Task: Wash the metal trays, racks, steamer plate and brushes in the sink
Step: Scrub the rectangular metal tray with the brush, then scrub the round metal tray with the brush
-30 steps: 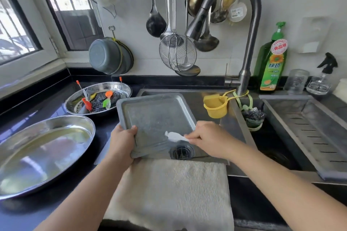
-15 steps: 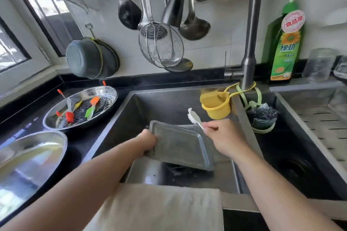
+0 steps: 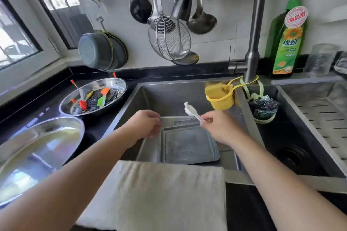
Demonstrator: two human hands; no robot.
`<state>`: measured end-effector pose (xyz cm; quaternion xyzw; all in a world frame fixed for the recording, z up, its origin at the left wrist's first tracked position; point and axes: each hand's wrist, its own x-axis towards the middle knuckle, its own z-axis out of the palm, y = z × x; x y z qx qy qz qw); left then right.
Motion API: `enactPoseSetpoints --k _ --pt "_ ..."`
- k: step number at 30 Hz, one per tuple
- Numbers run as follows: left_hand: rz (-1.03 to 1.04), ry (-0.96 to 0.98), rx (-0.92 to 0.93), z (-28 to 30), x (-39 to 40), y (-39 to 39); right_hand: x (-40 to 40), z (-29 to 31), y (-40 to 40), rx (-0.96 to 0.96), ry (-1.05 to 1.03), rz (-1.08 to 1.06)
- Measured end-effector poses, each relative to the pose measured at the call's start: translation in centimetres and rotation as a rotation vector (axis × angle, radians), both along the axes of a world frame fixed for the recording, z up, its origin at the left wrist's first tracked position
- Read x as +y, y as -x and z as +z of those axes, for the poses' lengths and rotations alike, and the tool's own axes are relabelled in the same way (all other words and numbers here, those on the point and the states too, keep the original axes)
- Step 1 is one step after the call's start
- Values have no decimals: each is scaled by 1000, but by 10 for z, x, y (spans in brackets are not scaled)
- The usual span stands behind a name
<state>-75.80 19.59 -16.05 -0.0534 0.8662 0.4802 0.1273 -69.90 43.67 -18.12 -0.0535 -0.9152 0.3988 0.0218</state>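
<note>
pinching a white brush [image 3: 191, 111], the right hand [image 3: 218, 127] hovers over the tray [image 3: 187, 145]; left hand [image 3: 144, 125] loosely curled, holding nothing

Green soap bottle [image 3: 288, 39] behind the faucet [image 3: 253, 43], towel [image 3: 159, 197] over what seems the counter edge

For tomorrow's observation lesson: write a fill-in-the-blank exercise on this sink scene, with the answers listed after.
1. The right hand pinches a small ____ brush.
2. The rectangular metal tray lies in the ____.
3. The coloured brushes lie in a round metal dish on the counter to the sink's ____.
4. The dish soap bottle is ____.

Answers: white; sink; left; green
</note>
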Motion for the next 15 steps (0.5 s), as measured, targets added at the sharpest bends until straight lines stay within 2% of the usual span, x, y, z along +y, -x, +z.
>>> enactPoseSetpoints --k 2,6,8,12,15 --pt "72 -204 -6 23 -20 -45 -16 8 -10 7 -42 31" --pt "198 -430 -36 47 -79 -127 -63 44 -27 38 -140 115" --pt "312 -559 -95 46 -115 -158 -95 68 -35 64 -102 168" --pt "621 -845 -188 37 -184 -207 -159 93 -40 124 105 271" --pt "775 -893 -194 34 -230 -223 -195 95 -42 109 75 311"
